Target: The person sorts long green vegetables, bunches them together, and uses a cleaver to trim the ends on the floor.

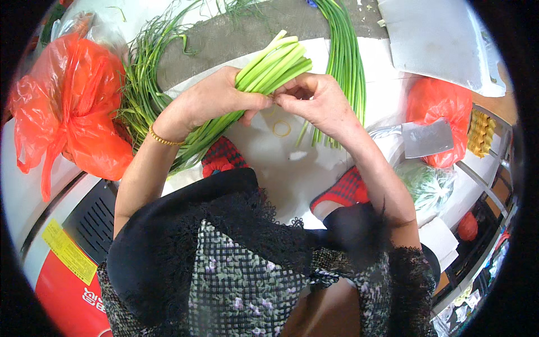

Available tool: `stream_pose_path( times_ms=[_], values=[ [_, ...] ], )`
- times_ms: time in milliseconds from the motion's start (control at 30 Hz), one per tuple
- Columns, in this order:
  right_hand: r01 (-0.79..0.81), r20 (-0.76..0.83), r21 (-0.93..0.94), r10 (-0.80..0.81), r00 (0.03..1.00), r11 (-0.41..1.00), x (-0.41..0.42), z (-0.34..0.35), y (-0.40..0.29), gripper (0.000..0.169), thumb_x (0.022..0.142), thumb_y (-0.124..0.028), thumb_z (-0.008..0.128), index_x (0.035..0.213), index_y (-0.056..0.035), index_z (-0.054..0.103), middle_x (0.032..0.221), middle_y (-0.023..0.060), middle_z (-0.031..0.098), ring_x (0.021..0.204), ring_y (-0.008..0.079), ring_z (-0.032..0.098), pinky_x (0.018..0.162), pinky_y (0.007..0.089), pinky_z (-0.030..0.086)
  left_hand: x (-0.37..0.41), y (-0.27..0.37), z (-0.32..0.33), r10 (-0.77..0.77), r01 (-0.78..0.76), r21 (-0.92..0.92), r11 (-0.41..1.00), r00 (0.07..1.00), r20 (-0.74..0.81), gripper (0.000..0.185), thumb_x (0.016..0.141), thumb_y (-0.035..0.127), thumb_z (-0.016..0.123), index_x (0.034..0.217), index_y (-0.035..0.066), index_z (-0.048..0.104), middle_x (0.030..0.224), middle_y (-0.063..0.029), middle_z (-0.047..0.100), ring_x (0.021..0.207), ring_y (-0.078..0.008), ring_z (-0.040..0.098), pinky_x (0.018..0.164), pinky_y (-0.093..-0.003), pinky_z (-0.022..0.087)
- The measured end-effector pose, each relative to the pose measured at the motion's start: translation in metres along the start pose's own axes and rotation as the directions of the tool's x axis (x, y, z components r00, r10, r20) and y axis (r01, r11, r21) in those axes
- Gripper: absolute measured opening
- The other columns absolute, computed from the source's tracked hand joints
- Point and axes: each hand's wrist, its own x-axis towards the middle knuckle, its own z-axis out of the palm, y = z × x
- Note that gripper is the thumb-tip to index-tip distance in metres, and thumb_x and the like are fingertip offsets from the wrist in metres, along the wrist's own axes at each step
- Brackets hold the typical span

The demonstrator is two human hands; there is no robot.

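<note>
My left hand [223, 99] grips a thick bunch of long green stalks [273, 63], probably garlic scapes. Their pale cut ends point up and to the right, and the rest trails down past my wrist. Close against the bunch is my right hand [316, 99], its thumb and fingertips pinched together beside my left thumb. Whether anything thin is between those fingertips is hidden. Below the hands lies a yellowish rubber band [281, 128] on the floor. Behind my right hand lies another long bundle of green stalks [347, 63].
Loose thin-tipped stalks [145, 63] curve at the left beside a red plastic bag [84, 105]. At the right are a cleaver [427, 137], another red bag [440, 101] and a clear bag of greens [429, 183]. Checked slippers [343, 189] are on my feet.
</note>
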Motion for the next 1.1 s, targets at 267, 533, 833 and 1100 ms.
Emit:
stream_pose_path(
  times_ms=[267, 533, 833, 1100],
  values=[
    [0.032, 0.041, 0.817, -0.114, 0.993, 0.576, 0.012, 0.011, -0.007, 0.018, 0.092, -0.018, 0.062, 0.098, -0.0012, 0.06, 0.09, 0.0087, 0.068, 0.082, 0.0152, 0.062, 0.08, 0.0299, 0.05, -0.014, 0.021, -0.014, 0.022, -0.033, -0.182, 0.983, 0.998, -0.064, 0.017, 0.085, 0.018, 0.069, 0.089, 0.002, 0.065, 0.065, -0.0028, 0.061, 0.06, -0.0104, 0.057, 0.059, -0.0251, 0.045],
    [-0.106, 0.405, 0.298, -0.025, 0.914, 0.949, 0.01, 0.005, -0.019, 0.025, 0.096, -0.02, 0.059, 0.113, -0.0027, 0.064, 0.085, 0.0063, 0.071, 0.058, 0.0071, 0.055, 0.055, 0.0203, 0.045, -0.023, 0.024, -0.02, 0.085, -0.098, -0.177, 0.979, 0.993, -0.08, 0.014, 0.086, 0.015, 0.068, 0.092, 0.002, 0.064, 0.067, -0.002, 0.06, 0.059, -0.0098, 0.057, 0.059, -0.0242, 0.046],
    [0.198, 0.036, 0.61, -0.277, 0.96, 0.767, 0.035, 0.021, -0.021, 0.046, 0.09, -0.02, 0.071, 0.128, 0.0003, 0.054, 0.119, 0.0083, 0.065, 0.106, 0.0158, 0.061, 0.097, 0.0333, 0.048, -0.016, 0.01, -0.014, 0.12, -0.137, -0.202, 0.97, 0.988, -0.097, 0.02, 0.085, 0.012, 0.07, 0.101, 0.002, 0.065, 0.073, -0.0005, 0.061, 0.063, -0.0084, 0.058, 0.058, -0.0238, 0.047],
    [0.637, 0.125, -0.215, -0.626, 0.77, 0.74, 0.033, -0.021, -0.078, 0.054, 0.082, -0.022, 0.072, 0.13, -0.0048, 0.056, 0.13, 0.0096, 0.06, 0.127, 0.023, 0.053, 0.114, 0.0505, 0.029, -0.007, 0.001, 0.005, 0.126, -0.128, 0.158, 0.979, 0.992, 0.023, 0.029, 0.082, 0.014, 0.07, 0.108, 0.001, 0.064, 0.086, -0.004, 0.068, 0.073, -0.0112, 0.063, 0.069, -0.0267, 0.051]
  ],
)
